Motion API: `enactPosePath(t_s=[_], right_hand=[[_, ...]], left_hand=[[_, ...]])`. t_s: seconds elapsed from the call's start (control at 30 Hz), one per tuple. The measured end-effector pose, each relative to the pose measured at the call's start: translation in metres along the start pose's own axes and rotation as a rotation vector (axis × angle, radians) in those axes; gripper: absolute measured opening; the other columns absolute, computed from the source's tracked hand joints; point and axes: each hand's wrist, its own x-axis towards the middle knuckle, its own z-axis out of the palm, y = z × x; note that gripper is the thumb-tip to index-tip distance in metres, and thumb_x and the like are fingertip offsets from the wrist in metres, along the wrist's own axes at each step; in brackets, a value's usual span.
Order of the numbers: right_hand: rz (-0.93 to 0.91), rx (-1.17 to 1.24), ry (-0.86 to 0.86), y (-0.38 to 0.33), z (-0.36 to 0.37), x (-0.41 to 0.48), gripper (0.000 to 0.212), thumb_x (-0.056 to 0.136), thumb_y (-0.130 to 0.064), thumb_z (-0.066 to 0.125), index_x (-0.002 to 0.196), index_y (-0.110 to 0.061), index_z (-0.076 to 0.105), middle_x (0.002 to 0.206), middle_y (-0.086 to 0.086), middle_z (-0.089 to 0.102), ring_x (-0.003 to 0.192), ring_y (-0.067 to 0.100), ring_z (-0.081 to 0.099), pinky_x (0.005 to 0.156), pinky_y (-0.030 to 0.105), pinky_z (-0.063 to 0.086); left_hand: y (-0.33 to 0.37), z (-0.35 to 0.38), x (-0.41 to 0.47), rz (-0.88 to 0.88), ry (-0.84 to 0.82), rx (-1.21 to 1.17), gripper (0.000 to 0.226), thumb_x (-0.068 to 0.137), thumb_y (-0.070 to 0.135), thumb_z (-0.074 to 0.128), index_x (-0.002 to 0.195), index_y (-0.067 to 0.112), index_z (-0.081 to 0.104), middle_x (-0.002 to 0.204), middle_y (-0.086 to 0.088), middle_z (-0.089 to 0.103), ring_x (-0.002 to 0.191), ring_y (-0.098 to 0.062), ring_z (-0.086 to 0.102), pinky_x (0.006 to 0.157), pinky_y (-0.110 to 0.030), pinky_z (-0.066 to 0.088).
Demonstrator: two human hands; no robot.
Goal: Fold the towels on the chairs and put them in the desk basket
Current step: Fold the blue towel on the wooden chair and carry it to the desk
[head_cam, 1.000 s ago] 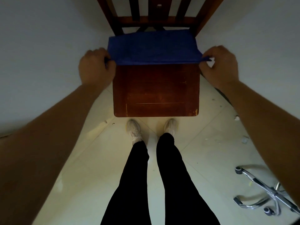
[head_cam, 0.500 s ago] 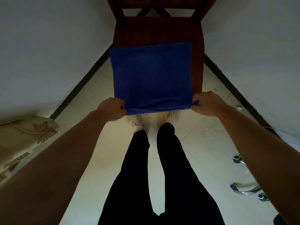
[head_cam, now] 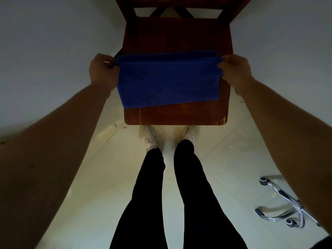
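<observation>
Standing at the front of a wooden chair [head_cam: 177, 35], a person pinches the two far corners of a blue towel [head_cam: 168, 83], the left hand [head_cam: 102, 71] curled on the corner at the chair's left side and the right hand [head_cam: 234, 71] on the one at its right. The towel lies doubled across the middle of the seat, its near edge slanting just short of the chair's front edge. A chrome castor base [head_cam: 282, 203] stands on the floor, well apart from the chair.
</observation>
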Motion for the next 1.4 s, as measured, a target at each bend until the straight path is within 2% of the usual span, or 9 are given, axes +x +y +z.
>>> enactPosePath(t_s=[0.23,0.4,0.5,0.6,0.73,0.87,0.93,1.07,1.4], right_hand=[[-0.097,-0.155,0.114,0.004,0.019,0.05,0.032,0.101,-0.028,0.054,0.117,-0.004,0.067,0.112,0.016,0.07,0.106,0.031,0.066,0.094,0.047,0.054],[-0.143,-0.291,0.203,0.007,0.029,0.067,0.033,0.1,-0.046,0.051,0.079,-0.021,0.058,0.09,0.005,0.063,0.082,0.016,0.058,0.074,0.031,0.05],[-0.084,-0.296,0.234,0.016,0.038,0.059,0.045,0.097,-0.06,0.046,0.105,-0.018,0.059,0.097,-0.002,0.06,0.087,0.011,0.056,0.071,0.025,0.044],[-0.007,-0.293,0.223,0.029,0.047,0.046,0.064,0.093,-0.071,0.042,0.12,-0.014,0.056,0.104,-0.001,0.059,0.093,0.015,0.058,0.08,0.033,0.05],[0.083,-0.415,0.153,0.042,0.05,0.037,0.073,0.089,-0.075,0.045,0.121,-0.01,0.055,0.1,0.002,0.055,0.088,0.02,0.054,0.071,0.032,0.043],[0.064,-0.502,0.058,0.05,0.04,0.042,0.058,0.087,-0.073,0.051,0.076,-0.017,0.047,0.068,0.0,0.047,0.061,0.016,0.049,0.051,0.028,0.033],[0.039,-0.513,0.038,0.049,0.031,0.045,0.056,0.089,-0.071,0.05,0.069,-0.02,0.04,0.067,0.001,0.045,0.06,0.016,0.045,0.054,0.029,0.033],[0.033,-0.546,0.064,0.051,0.028,0.047,0.057,0.089,-0.071,0.049,0.078,-0.015,0.046,0.077,0.006,0.05,0.077,0.023,0.051,0.067,0.031,0.036],[-0.036,-0.531,0.074,0.057,0.018,0.038,0.058,0.09,-0.069,0.051,0.094,-0.011,0.05,0.08,0.004,0.051,0.079,0.022,0.052,0.063,0.029,0.037]], left_hand=[[0.006,0.023,0.041,0.058,0.089,-0.01,0.032,0.094,0.008,0.052,0.125,0.014,0.055,0.11,0.0,0.059,0.098,-0.01,0.057,0.084,-0.021,0.05],[-0.001,0.035,0.056,0.214,0.114,0.146,0.037,0.098,0.018,0.05,0.135,0.012,0.047,0.128,-0.006,0.054,0.112,-0.016,0.055,0.096,-0.027,0.048],[-0.004,0.041,0.037,0.404,0.2,0.428,0.051,0.097,0.036,0.046,0.141,0.013,0.043,0.145,-0.012,0.042,0.132,-0.026,0.042,0.107,-0.038,0.038],[0.005,0.057,0.01,0.68,-0.066,0.607,0.069,0.093,0.053,0.05,0.148,0.015,0.035,0.158,-0.016,0.024,0.146,-0.034,0.022,0.116,-0.05,0.023],[0.015,0.092,0.002,0.963,-0.379,0.959,0.108,0.08,0.073,0.055,0.157,0.014,0.006,0.164,-0.016,-0.006,0.151,-0.033,-0.005,0.119,-0.059,0.005],[0.009,0.111,0.011,0.837,-0.399,1.015,0.134,0.067,0.077,0.065,0.155,0.013,-0.012,0.162,-0.019,-0.015,0.15,-0.034,-0.011,0.118,-0.061,0.002],[0.006,0.114,0.011,0.82,-0.414,1.027,0.14,0.061,0.081,0.065,0.155,0.013,-0.014,0.162,-0.02,-0.016,0.15,-0.036,-0.011,0.118,-0.062,0.001],[0.0,0.115,0.007,0.851,-0.429,1.067,0.149,0.052,0.086,0.065,0.154,0.012,-0.014,0.161,-0.022,-0.016,0.149,-0.039,-0.011,0.115,-0.063,-0.001],[0.022,0.138,-0.004,0.768,-0.451,1.074,0.153,0.044,0.09,0.067,0.154,0.025,-0.017,0.161,-0.013,-0.022,0.147,-0.044,-0.015,0.108,-0.077,0.003]])
